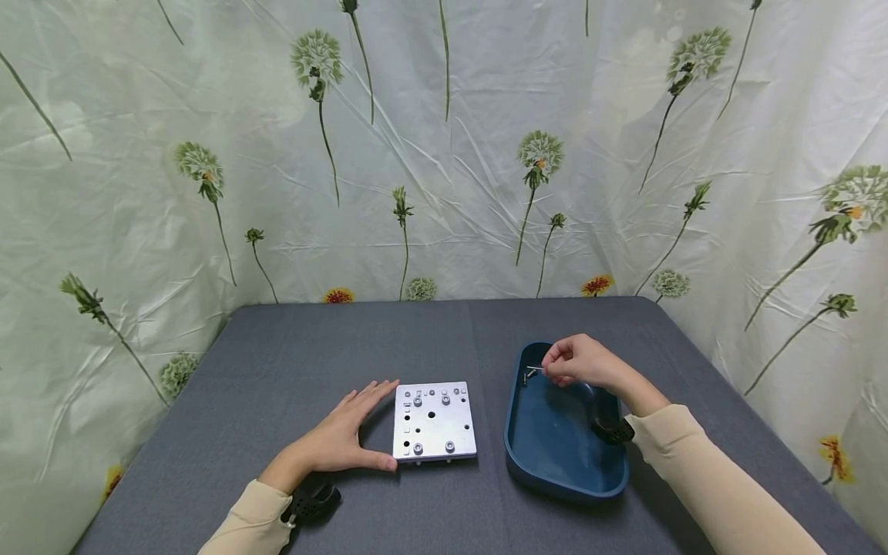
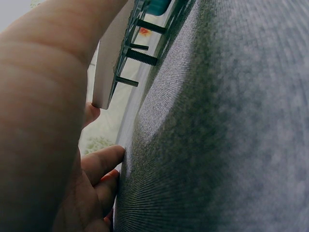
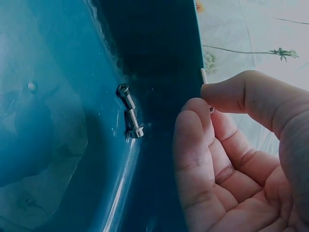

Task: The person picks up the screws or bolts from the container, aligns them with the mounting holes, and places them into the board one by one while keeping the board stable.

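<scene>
A square metal plate (image 1: 434, 421) with holes and several bolts in it stands on the grey table, raised on bolt legs (image 2: 140, 56). My left hand (image 1: 344, 436) lies flat beside it, fingers straight along its left edge and the thumb at its near corner. My right hand (image 1: 581, 361) hovers over the far end of a blue tray (image 1: 522, 451) and pinches a thin metal pin (image 1: 533, 368) between thumb and fingertips (image 3: 193, 113). Inside the tray, by its wall, lies a short silver bolt (image 3: 130, 117).
The grey cloth-covered table (image 1: 326, 339) is enclosed by a floral curtain (image 1: 444, 154) on three sides. A dark wrist-camera mount (image 1: 315, 502) sits at each sleeve.
</scene>
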Motion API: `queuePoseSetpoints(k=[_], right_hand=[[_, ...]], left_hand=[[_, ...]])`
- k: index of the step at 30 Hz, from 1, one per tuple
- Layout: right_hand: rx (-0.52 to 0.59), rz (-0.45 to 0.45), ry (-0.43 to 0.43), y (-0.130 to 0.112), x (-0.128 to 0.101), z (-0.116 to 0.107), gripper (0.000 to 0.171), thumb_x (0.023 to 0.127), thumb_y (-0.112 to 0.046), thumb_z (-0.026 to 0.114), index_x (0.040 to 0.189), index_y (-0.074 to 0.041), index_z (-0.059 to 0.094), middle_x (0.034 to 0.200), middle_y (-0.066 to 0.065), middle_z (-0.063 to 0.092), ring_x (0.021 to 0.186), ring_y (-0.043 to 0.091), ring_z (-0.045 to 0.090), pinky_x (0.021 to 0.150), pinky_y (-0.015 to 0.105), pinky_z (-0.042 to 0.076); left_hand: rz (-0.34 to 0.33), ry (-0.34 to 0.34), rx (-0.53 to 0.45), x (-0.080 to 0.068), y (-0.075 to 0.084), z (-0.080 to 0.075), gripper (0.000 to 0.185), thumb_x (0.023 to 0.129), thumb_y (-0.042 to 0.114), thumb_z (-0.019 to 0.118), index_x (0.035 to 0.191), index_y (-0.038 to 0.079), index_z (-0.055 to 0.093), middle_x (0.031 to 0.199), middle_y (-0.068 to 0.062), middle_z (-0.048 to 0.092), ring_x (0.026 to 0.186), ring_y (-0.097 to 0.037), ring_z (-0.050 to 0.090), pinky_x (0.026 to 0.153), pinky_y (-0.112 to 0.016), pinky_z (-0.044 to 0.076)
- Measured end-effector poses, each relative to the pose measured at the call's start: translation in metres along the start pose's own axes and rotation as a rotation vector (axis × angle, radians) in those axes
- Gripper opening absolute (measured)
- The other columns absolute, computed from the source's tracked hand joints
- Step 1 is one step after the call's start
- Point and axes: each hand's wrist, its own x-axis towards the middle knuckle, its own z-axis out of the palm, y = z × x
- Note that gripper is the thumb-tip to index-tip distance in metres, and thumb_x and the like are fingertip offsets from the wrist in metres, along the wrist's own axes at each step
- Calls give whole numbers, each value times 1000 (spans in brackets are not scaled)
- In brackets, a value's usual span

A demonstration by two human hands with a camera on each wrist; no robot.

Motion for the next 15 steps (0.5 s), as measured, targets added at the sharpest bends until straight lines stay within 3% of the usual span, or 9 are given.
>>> queuePoseSetpoints(k=[15], right_hand=[[23,-40,-4,-9,-1,4,17,98,-12,73,104,4,75,97,19,79,76,14,70,77,34,66]], left_hand=[[-2,-1,-5,0,0,0,125,73,62,94,170,15,32,176,-17,33,163,-49,27,129,-77,15]])
